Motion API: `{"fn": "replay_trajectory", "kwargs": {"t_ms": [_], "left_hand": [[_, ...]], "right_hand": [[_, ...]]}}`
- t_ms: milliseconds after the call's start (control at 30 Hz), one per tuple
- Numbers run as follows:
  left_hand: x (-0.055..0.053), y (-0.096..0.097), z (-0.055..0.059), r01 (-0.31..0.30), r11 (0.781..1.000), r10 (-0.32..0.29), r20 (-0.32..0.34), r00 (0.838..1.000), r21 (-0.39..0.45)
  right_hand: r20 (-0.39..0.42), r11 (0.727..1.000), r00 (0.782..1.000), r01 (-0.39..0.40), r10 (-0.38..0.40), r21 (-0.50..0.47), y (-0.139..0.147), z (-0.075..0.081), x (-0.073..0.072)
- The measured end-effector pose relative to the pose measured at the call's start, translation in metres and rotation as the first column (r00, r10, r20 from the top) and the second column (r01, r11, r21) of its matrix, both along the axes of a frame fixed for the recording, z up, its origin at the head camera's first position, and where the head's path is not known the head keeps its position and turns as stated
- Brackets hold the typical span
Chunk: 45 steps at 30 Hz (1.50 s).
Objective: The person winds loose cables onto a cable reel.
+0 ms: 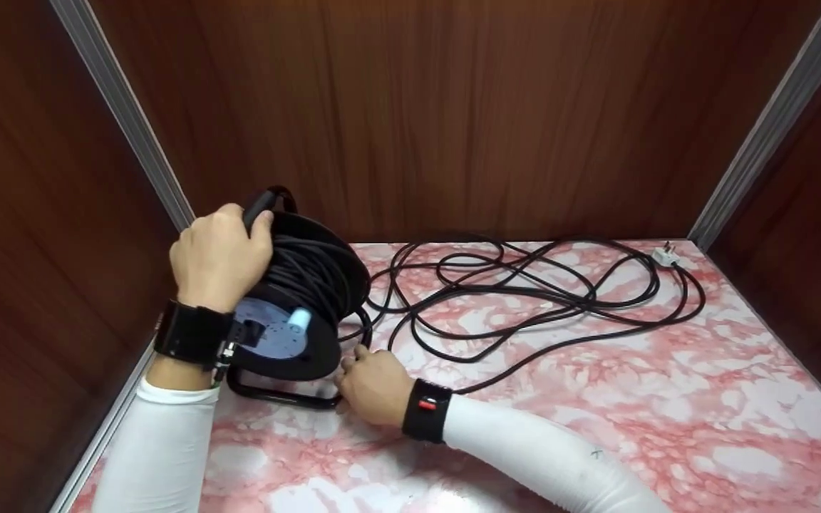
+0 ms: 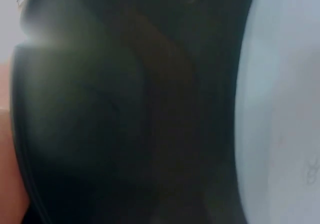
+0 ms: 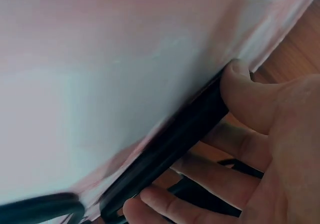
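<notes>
A black cable reel [image 1: 321, 349] with a pale blue centre disc [image 1: 261, 335] stands at the left of the head view, black cable wound on its drum. My left hand [image 1: 218, 253] grips the handle [image 1: 259, 208] at its top. Down at the reel's base, my right hand [image 1: 376, 388] holds the black tube of the stand [image 1: 282, 397]. In the right wrist view, thumb and fingers lie on opposite sides of that tube [image 3: 170, 134]. The left wrist view is filled by the reel's dark flange [image 2: 100, 114] and pale disc [image 2: 280, 108]; the grip itself is hidden there.
Loose black cable [image 1: 517, 290] lies in loops across the pink-and-white marbled tabletop [image 1: 667, 427], ending in a white plug [image 1: 665, 256] at the back right. Brown wood panels [image 1: 453, 121] close off the back and both sides.
</notes>
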<state>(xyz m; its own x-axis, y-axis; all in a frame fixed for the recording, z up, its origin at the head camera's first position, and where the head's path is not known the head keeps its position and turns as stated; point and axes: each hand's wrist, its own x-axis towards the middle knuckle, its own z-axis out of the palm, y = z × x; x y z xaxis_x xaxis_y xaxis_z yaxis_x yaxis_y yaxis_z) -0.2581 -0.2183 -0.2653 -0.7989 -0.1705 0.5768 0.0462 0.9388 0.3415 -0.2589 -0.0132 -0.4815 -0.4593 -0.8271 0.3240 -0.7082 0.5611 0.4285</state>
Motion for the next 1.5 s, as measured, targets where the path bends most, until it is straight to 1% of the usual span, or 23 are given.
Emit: {"fn": "replay_trajectory", "kwargs": {"t_ms": [200,300,333,367,400,433,500,533,567,633,700,733,800,900,967,1033,1067,1133,1167,1233,1333,1433,1500], "left_hand": [[0.004,0.021,-0.003,-0.067,0.998,0.068,-0.02,0.998,0.005],[0.003,0.027,-0.005,-0.077,0.997,0.077,-0.043,0.996,0.002],[0.003,0.028,-0.007,-0.076,0.997,0.076,-0.06,0.995,0.005],[0.002,0.029,-0.008,-0.073,0.997,0.073,-0.077,0.994,0.011],[0.001,0.029,-0.009,-0.07,0.997,0.071,-0.091,0.993,0.016],[0.001,0.028,-0.01,-0.067,0.998,0.069,-0.105,0.992,0.022],[0.0,0.028,-0.013,-0.064,0.997,0.067,-0.124,0.99,0.033],[-0.001,0.027,-0.013,-0.061,0.997,0.065,-0.131,0.989,0.037],[-0.001,0.027,-0.014,-0.059,0.997,0.064,-0.135,0.989,0.041],[-0.002,0.027,-0.015,-0.053,0.998,0.059,-0.144,0.988,0.046],[-0.005,0.028,-0.016,-0.043,0.998,0.05,-0.159,0.986,0.052],[-0.006,0.029,-0.016,-0.037,0.998,0.046,-0.167,0.985,0.054],[-0.007,0.03,-0.017,-0.025,0.998,0.036,-0.183,0.983,0.059],[-0.009,0.032,-0.02,-0.01,0.998,0.023,-0.211,0.977,0.065],[-0.009,0.034,-0.021,0.0,0.998,0.016,-0.231,0.973,0.068],[-0.01,0.034,-0.023,0.009,0.998,0.008,-0.251,0.968,0.068],[-0.011,0.035,-0.024,0.015,0.998,0.004,-0.258,0.966,0.069],[-0.012,0.034,-0.024,0.024,0.997,-0.004,-0.266,0.964,0.07],[-0.012,0.034,-0.025,0.026,0.997,-0.007,-0.267,0.964,0.07],[-0.012,0.033,-0.025,0.026,0.997,-0.006,-0.267,0.964,0.072],[-0.011,0.029,-0.026,0.023,0.997,-0.003,-0.267,0.964,0.074],[-0.01,0.026,-0.026,0.031,0.997,-0.009,-0.275,0.962,0.075],[-0.01,0.025,-0.025,0.036,0.997,-0.014,-0.28,0.96,0.075]], "right_hand": [[0.074,0.999,0.996,-0.037,0.038,-0.017,0.021,0.005,-0.007],[0.118,0.995,0.989,-0.087,0.091,-0.039,0.031,0.007,-0.013],[0.146,0.992,0.982,-0.113,0.12,-0.049,0.035,0.008,-0.016],[0.194,0.988,0.969,-0.14,0.151,-0.069,0.039,0.009,-0.019],[0.247,0.981,0.951,-0.166,0.185,-0.097,0.043,0.01,-0.024],[0.308,0.975,0.927,-0.182,0.213,-0.128,0.048,0.012,-0.028],[0.431,0.963,0.867,-0.177,0.249,-0.201,0.057,0.017,-0.039],[0.487,0.958,0.836,-0.147,0.253,-0.246,0.061,0.021,-0.045],[0.531,0.953,0.811,-0.102,0.245,-0.284,0.065,0.024,-0.052],[0.578,0.942,0.787,-0.011,0.215,-0.336,0.07,0.029,-0.068],[0.594,0.93,0.784,0.06,0.181,-0.362,0.072,0.031,-0.085],[0.596,0.928,0.785,0.076,0.169,-0.364,0.072,0.031,-0.093],[0.591,0.937,0.791,0.067,0.159,-0.342,0.069,0.03,-0.107],[0.579,0.963,0.806,0.043,0.124,-0.267,0.063,0.026,-0.12],[0.553,0.977,0.828,0.035,0.091,-0.212,0.061,0.024,-0.124],[0.508,0.984,0.859,0.031,0.064,-0.177,0.062,0.021,-0.124],[0.49,0.985,0.869,0.022,0.067,-0.174,0.064,0.021,-0.123],[0.44,0.981,0.892,-0.019,0.103,-0.191,0.072,0.021,-0.12],[0.422,0.977,0.897,-0.044,0.13,-0.207,0.079,0.022,-0.118],[0.406,0.964,0.893,-0.095,0.193,-0.248,0.093,0.025,-0.112],[0.403,0.941,0.874,-0.155,0.273,-0.302,0.116,0.029,-0.1],[0.433,0.923,0.839,-0.188,0.328,-0.334,0.133,0.029,-0.087],[0.467,0.921,0.814,-0.198,0.346,-0.336,0.138,0.025,-0.079]]}}
